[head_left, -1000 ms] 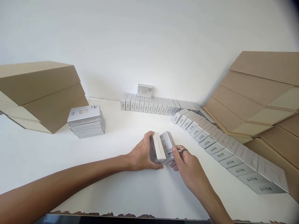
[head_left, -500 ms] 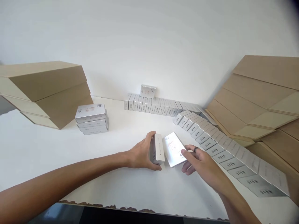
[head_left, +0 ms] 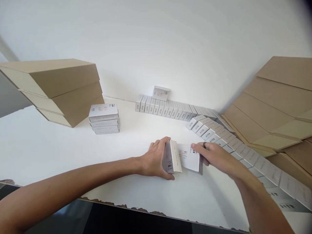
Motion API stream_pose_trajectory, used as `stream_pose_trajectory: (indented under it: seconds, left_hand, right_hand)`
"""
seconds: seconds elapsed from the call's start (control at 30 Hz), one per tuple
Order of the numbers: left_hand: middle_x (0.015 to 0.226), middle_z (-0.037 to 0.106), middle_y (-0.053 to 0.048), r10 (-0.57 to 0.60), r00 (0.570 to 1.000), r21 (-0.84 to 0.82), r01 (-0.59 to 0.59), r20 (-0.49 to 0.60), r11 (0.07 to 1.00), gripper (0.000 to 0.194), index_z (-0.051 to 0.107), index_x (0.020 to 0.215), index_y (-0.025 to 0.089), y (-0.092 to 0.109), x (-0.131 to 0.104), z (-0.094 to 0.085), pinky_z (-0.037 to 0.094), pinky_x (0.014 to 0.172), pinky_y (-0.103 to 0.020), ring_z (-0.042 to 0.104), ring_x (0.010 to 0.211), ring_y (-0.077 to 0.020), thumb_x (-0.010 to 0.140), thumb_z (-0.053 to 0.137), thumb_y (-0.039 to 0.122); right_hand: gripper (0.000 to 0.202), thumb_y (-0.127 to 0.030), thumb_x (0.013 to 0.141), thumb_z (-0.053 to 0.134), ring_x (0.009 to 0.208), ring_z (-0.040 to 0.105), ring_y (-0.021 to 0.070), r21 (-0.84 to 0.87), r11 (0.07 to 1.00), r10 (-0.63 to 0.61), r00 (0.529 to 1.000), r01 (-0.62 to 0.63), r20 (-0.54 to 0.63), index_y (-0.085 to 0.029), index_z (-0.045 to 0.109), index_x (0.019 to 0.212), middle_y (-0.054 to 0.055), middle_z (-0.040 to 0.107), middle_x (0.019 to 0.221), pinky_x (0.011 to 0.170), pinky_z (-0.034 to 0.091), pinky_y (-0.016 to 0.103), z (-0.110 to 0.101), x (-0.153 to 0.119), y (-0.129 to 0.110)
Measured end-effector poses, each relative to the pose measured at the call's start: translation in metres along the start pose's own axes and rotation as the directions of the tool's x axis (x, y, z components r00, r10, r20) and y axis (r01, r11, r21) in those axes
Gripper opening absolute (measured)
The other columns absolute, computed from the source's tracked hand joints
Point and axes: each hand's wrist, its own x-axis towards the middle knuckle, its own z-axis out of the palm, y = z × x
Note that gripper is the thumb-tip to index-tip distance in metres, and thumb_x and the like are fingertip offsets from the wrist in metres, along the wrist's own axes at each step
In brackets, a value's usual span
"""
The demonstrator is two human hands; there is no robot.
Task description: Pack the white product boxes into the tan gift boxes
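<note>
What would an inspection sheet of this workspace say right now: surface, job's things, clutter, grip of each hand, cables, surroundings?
Surface: white table, front edge ragged and brown.
Job's things: left box on edge, narrow side up; right box tilted, printed face showing. Whether they touch is unclear.
Clutter: box stack at left; back row by the wall, single box on top; slanting row at right; brown cartons piled on both sides.
Grip, left hand: fingers and thumb around the left box.
Grip, right hand: pinching the right box near its edge.
Cables: nothing seen.
Surroundings: white wall behind.
</note>
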Motion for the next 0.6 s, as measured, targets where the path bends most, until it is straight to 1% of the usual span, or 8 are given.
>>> stream_pose_trajectory:
  seconds: [0.07, 0.13, 0.2, 0.3, 0.37, 0.47, 0.57, 0.6]
  left_hand:
    - [0.138, 0.042, -0.014, 0.055, 0.998, 0.01, -0.055, -0.02, 0.998, 0.115, 0.021, 0.144, 0.025, 0.001, 0.0, 0.001, 0.038, 0.104, -0.062, 0.039, 0.128, -0.0409, 0.053, 0.085, 0.054]
    - [0.133, 0.046, -0.012, 0.112, 0.993, 0.021, -0.111, -0.044, 0.994, 0.107, 0.026, 0.14, 0.026, 0.002, 0.0, 0.003, 0.037, 0.105, -0.06, 0.044, 0.124, -0.0388, 0.055, 0.085, 0.052]
    - [0.132, 0.048, -0.011, 0.124, 0.99, 0.016, -0.124, -0.059, 0.992, 0.102, 0.029, 0.138, 0.026, 0.003, 0.0, 0.006, 0.04, 0.102, -0.058, 0.047, 0.119, -0.0373, 0.055, 0.085, 0.051]
    - [0.13, 0.048, -0.013, 0.08, 0.994, 0.026, -0.078, -0.079, 0.997, 0.103, 0.031, 0.134, 0.023, 0.004, 0.0, 0.009, 0.045, 0.095, -0.055, 0.05, 0.113, -0.0368, 0.052, 0.086, 0.052]
    - [0.125, 0.051, -0.013, 0.028, 0.995, 0.041, -0.024, -0.099, 0.999, 0.102, 0.034, 0.131, 0.021, 0.006, -0.002, 0.009, 0.046, 0.092, -0.054, 0.052, 0.109, -0.0366, 0.05, 0.086, 0.054]
    - [0.117, 0.053, -0.012, -0.065, 0.987, 0.006, 0.066, -0.148, 0.998, 0.097, 0.038, 0.125, 0.02, 0.008, -0.004, 0.007, 0.047, 0.089, -0.053, 0.053, 0.104, -0.0347, 0.049, 0.086, 0.056]
    - [0.12, 0.051, -0.011, -0.169, 0.969, -0.093, 0.154, -0.178, 0.984, 0.1, 0.037, 0.125, 0.021, 0.011, -0.007, 0.008, 0.048, 0.088, -0.051, 0.048, 0.109, -0.0353, 0.047, 0.087, 0.06]
    - [0.122, 0.05, -0.011, -0.201, 0.963, -0.129, 0.179, -0.177, 0.975, 0.102, 0.037, 0.125, 0.021, 0.012, -0.007, 0.009, 0.049, 0.086, -0.051, 0.046, 0.112, -0.0361, 0.046, 0.087, 0.061]
  right_hand:
    - [0.055, -0.059, 0.088, 0.052, 0.05, 0.039, 0.0109, -0.085, 0.996, -0.029, 0.994, 0.038, 0.106, -0.022, 0.038, 0.05, 0.0, 0.047, 0.051, 0.057, 0.031, 0.03, -0.009, 0.014, -0.012]
    - [0.054, -0.049, 0.084, 0.058, 0.045, 0.03, 0.0067, -0.134, 0.988, -0.055, 0.98, 0.081, 0.19, -0.023, 0.035, 0.043, -0.003, 0.039, 0.045, 0.054, 0.026, 0.029, -0.014, 0.027, -0.028]
    - [0.052, -0.041, 0.083, 0.056, 0.042, 0.024, 0.0037, -0.171, 0.977, -0.085, 0.969, 0.127, 0.232, -0.023, 0.034, 0.04, -0.004, 0.033, 0.042, 0.053, 0.021, 0.029, -0.014, 0.036, -0.043]
    - [0.051, -0.039, 0.084, 0.053, 0.043, 0.027, 0.0028, -0.197, 0.965, -0.125, 0.963, 0.174, 0.239, -0.023, 0.034, 0.039, -0.004, 0.035, 0.041, 0.054, 0.021, 0.028, -0.012, 0.043, -0.055]
    - [0.05, -0.044, 0.085, 0.054, 0.044, 0.03, 0.0034, -0.209, 0.962, -0.129, 0.968, 0.175, 0.215, -0.022, 0.037, 0.043, -0.003, 0.04, 0.045, 0.054, 0.023, 0.027, -0.012, 0.041, -0.052]
    - [0.051, -0.056, 0.09, 0.048, 0.046, 0.036, 0.007, -0.228, 0.966, -0.093, 0.987, 0.122, 0.132, -0.021, 0.042, 0.053, -0.001, 0.051, 0.054, 0.052, 0.026, 0.027, -0.008, 0.026, -0.035]
    - [0.056, -0.068, 0.094, 0.03, 0.053, 0.046, 0.0146, -0.214, 0.975, -0.077, 0.996, 0.065, -0.048, -0.022, 0.052, 0.071, 0.0, 0.056, 0.061, 0.053, 0.033, 0.03, 0.011, -0.006, -0.015]
    - [0.057, -0.069, 0.095, 0.024, 0.057, 0.051, 0.0179, -0.185, 0.982, -0.068, 0.991, 0.046, -0.112, -0.024, 0.057, 0.085, 0.0, 0.058, 0.064, 0.056, 0.036, 0.031, 0.022, -0.017, -0.009]
